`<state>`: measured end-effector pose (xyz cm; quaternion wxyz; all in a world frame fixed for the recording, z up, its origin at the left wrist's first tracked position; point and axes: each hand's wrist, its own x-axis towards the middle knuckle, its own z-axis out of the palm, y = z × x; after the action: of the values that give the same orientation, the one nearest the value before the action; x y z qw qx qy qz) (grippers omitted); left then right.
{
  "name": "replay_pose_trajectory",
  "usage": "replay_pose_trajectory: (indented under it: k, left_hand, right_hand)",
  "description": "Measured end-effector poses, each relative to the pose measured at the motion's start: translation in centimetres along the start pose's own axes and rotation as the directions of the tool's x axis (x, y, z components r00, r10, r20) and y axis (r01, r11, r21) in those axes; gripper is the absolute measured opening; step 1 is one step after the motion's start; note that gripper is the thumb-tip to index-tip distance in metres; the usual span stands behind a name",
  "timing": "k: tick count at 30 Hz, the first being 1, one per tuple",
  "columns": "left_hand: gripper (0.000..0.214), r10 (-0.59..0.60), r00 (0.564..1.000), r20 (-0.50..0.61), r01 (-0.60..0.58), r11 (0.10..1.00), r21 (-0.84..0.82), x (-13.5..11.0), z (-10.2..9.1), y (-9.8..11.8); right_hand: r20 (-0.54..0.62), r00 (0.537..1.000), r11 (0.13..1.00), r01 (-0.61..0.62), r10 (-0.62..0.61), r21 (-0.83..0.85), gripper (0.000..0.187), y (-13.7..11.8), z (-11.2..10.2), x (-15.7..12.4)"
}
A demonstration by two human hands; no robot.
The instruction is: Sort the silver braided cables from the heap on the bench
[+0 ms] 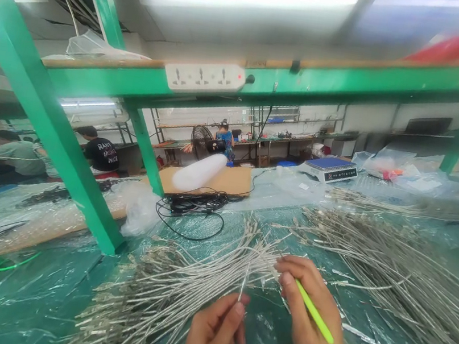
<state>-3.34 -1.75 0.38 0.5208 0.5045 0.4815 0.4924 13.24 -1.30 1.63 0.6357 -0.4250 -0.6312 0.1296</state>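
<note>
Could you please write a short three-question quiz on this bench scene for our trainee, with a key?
1. Multiple choice: what colour is the slim tool in the right hand?
A. Red
B. Yellow-green
C. Blue

2. True or false: the left hand pinches a thin silvery piece between thumb and finger.

3. Fill in the missing word: the white socket strip is mounted along a ____ beam.

Key: 1. B; 2. True; 3. green.
</note>
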Motion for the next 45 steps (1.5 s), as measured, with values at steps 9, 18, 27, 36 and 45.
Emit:
replay_pose_trajectory:
  k: [9, 18, 27, 36, 45]
  left_hand:
    - [0.051, -0.049, 0.998, 0.043, 0.054, 0.991, -0.12, 0.2, -0.6, 0.7]
    - [0.048, -0.038, 0.996, 0.084, 0.042, 0.998, -0.05, -0.1, -0.4, 0.9]
    - [0.049, 0.014, 0.999, 0.049, -0.013, 1.0, -0.028, -0.1, -0.4, 0.2]
    - [0.047, 0.0, 0.997, 0.074, 0.004, 0.999, -0.049, -0.5, 0.1, 0.7]
    - [0.043, 0.007, 0.998, 0.064, -0.002, 0.997, -0.083, -0.1, -0.4, 0.3]
  right_hand:
    - [0.233, 0.944, 0.958, 0.183, -0.234, 0.221, 0.02, -1.1, 1.6, -1.4]
    - [0.267, 0.949, 0.973, 0.116, -0.169, 0.202, 0.021, -1.2, 1.3, -1.3]
    - [0.248, 0.957, 0.983, 0.118, -0.15, 0.139, 0.025, -0.8, 1.1, -0.8]
    - [0.188, 0.978, 0.995, 0.082, -0.092, 0.058, 0.021, 0.2, 0.9, -0.6]
    - [0.061, 0.982, 0.977, -0.186, 0.181, 0.101, 0.014, 1.5, 0.2, 0.5]
